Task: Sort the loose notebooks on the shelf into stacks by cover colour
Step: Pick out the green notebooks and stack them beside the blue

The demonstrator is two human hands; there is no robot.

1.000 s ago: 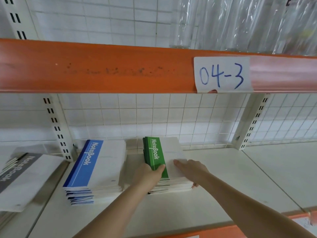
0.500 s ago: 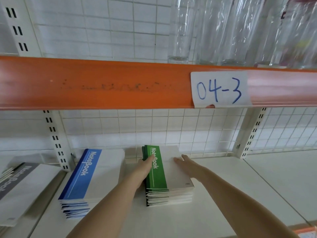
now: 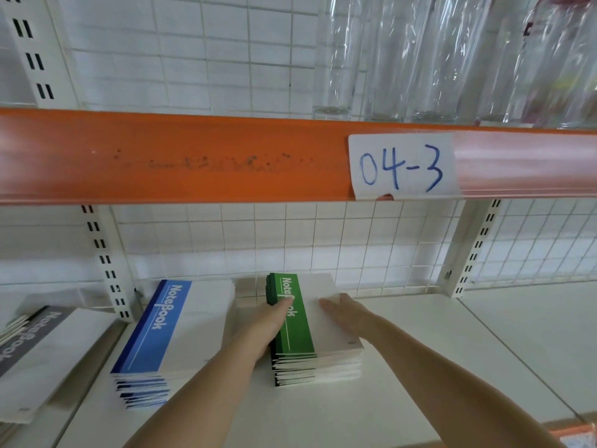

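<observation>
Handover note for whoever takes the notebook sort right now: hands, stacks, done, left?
Left hand: open, fingers flat against the left edge of the green stack, thumb on its top cover.
Right hand: open, lying flat on that top cover.
Blue stack sits left of the green one on the same shelf; grey-covered notebooks lie in the next bay to the left.
Done: blue and green are stacked by colour.
Left: the green stack's edges look slightly uneven, so square them; the grey pile looks loose.

orange beam (image 3: 200,158), paper label (image 3: 402,166) (reads "04-3"), clear glasses (image 3: 332,59)
</observation>
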